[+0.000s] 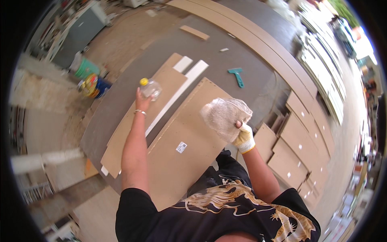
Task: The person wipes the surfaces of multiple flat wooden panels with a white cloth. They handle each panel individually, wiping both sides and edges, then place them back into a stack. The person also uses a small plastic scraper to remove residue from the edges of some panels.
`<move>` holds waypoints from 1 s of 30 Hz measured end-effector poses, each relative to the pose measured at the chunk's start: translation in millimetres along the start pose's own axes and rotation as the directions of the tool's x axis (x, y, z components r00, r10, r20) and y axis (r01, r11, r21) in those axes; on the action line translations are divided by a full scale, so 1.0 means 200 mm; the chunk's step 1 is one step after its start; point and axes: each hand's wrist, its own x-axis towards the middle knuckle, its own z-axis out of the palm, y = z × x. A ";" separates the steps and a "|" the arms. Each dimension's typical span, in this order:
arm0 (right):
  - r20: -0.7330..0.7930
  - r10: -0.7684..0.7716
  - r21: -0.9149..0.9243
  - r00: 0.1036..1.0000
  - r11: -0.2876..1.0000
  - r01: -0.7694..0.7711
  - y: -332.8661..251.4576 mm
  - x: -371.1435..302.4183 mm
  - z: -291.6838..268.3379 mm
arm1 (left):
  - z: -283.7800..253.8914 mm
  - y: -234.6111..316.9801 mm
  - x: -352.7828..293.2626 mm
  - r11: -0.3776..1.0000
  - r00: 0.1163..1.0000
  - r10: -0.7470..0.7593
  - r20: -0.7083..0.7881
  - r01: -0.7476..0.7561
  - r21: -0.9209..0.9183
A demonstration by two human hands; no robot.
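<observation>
My bare left hand (pixel 144 101) is closed around a clear plastic bottle (pixel 152 89) with a yellow cap, tilted above the boards on the left. A bracelet circles that wrist. My right hand (pixel 243 137) wears a white and yellow work glove and grips a whitish fluffy cloth (pixel 225 117). The cloth hangs over the right edge of a large brown panel (pixel 189 125), which has small holes along its edges and a white label (pixel 181 147). Whether the cloth touches the panel I cannot tell.
Left of the panel lie a white strip (pixel 177 97) and a narrower brown board (pixel 121 141) on the grey table (pixel 141 60). A teal scraper (pixel 236 76) rests beyond the cloth. Stacked brown panels (pixel 298 137) stand at right; a green bucket (pixel 86 67) is at left.
</observation>
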 end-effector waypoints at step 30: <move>-0.360 -0.052 -0.041 0.931 0.998 0.040 0.23 0.33 -0.29 | 0.43 1.09 -0.70 0.090 0.599 0.501 0.625 -0.754 0.651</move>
